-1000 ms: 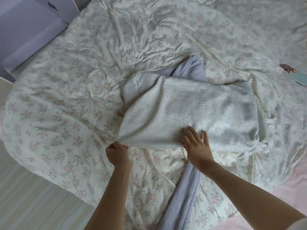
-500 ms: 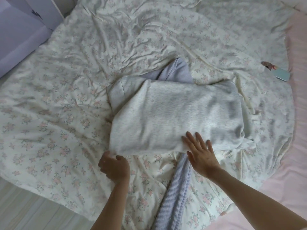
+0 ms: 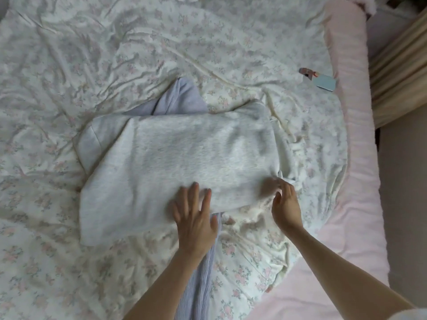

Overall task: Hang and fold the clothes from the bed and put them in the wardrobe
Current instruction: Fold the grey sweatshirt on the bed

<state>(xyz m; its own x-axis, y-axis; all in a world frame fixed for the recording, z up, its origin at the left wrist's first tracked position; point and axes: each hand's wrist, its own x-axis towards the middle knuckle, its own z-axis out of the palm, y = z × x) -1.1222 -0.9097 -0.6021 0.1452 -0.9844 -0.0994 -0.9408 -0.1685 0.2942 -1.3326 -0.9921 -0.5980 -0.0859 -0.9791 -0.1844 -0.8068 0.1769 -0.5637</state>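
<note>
A light grey sweatshirt (image 3: 180, 158) lies folded into a wide rectangle in the middle of the bed. Beneath it runs a lilac striped garment (image 3: 182, 98), which sticks out at the far side and again at the near side between my forearms. My left hand (image 3: 194, 218) rests flat on the sweatshirt's near edge with its fingers spread. My right hand (image 3: 285, 204) is at the sweatshirt's near right corner. Its fingers are curled and blurred against the cloth, so any grip is unclear.
A crumpled floral duvet (image 3: 115, 54) covers the bed. A pink mattress edge (image 3: 355, 158) runs along the right side. A small blue card with a pink tag (image 3: 324, 82) lies at the far right. A beige curtain (image 3: 397, 65) and floor are beyond the bed.
My left hand left the sweatshirt's near left corner, opened, and now lies flat on the near edge. My right hand slid right to the near right corner. The view shifted right.
</note>
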